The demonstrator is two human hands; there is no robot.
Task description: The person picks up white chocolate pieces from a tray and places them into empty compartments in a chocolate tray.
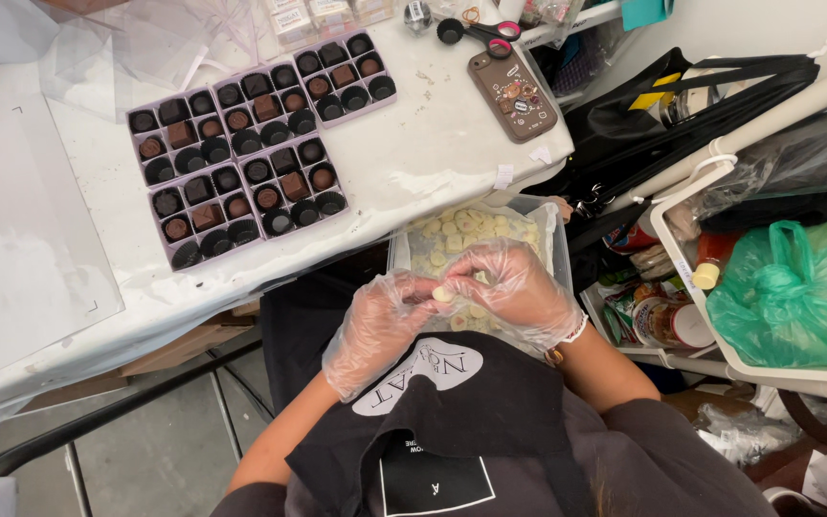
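You are wearing clear disposable gloves on both hands and holding them together over a clear plastic container (549, 222) that is resting in your lap against the edge of the white worktop (413, 153). Your left hand (380, 321) and your right hand (514, 287) are meeting at a small round white chocolate (443, 294), and the fingers of both hands are pinching in on it, the thumb and forefinger tips of each closing on its edge. That piece is sitting just above the container, which is holding many more pale round chocolates (461, 230) of the same kind. On the worktop, well apart from your hands toward the left, four lilac trays (251, 144) are lying side by side in a block, each compartment carrying a dark paper cup, some filled with round or square brown chocolates. A phone in a decorated brown case (512, 96) is lying near the worktop's right edge, with black-handled scissors (476, 32) just beyond it. To your right, a green plastic bag (796, 287) is sitting in a white cart (720, 354) among jars and packets.
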